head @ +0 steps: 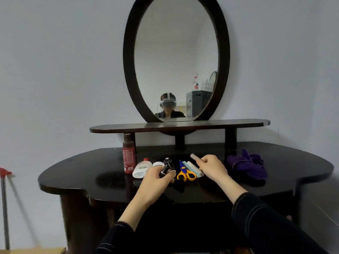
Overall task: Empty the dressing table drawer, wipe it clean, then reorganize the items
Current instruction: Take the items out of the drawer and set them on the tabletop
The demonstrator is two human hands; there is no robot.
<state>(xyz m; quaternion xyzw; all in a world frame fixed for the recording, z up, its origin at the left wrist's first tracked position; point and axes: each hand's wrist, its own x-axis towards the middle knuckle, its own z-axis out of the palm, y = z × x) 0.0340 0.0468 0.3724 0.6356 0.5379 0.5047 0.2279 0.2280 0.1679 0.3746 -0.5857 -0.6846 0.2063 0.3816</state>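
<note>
1. Mirror (176,57): oval, dark frame, upright against the wall behind the counter.
2. Counter (82,167): dark and glossy, with a wavy front edge that notches inward at front left and front right. Bare surface shows left of the red bottle, along the front strip, and between the pack and the cloth. Below the front edge all is dark.
3. Shelf (238,124): narrow, raised on posts above the back of the counter.
4. Left hand (157,178): forearm reaches in from low centre, sleeve pushed back. The grip is clamped round the lower end of a black tool (167,166) with metal parts. The tool tilts up and away.
5. Right hand (213,166): forearm comes in from the lower right and the hand is raised over the pack. The grip is closed round a pale stick (194,156), whose tip juts up and left.
6. Cloth (247,165): purple, bunched, at right, well apart from the row.
7. Red bottle (129,156): upright, at the left end of the row.
8. White bottle (142,168): on its side, just beside the red bottle.
9. Scissors (186,174): yellow handles toward the front, blue blades pointing back.
10. Pack (192,167): pale blue, touching the scissors on their right.
11. Jar (158,164): small, white, between the white bottle and the tool.
</note>
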